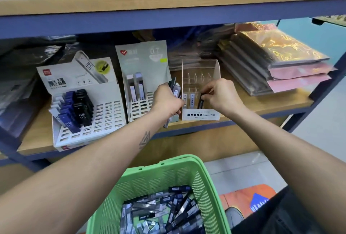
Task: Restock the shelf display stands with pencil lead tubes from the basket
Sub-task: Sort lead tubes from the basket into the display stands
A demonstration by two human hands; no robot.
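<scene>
The right hand (222,97) pinched a black lead tube (200,101) upright inside the clear acrylic stand (200,91) on the shelf (271,106), beside two pale tubes (189,100) at its 9 o'clock. The left hand (168,100) gripped a bundle of tubes (175,88), perhaps four. At 6 o'clock, the green basket (159,177) held many more tubes (164,213).

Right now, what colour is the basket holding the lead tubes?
Green, a slotted plastic basket; the head view shows it clearly, bottom centre.
</scene>
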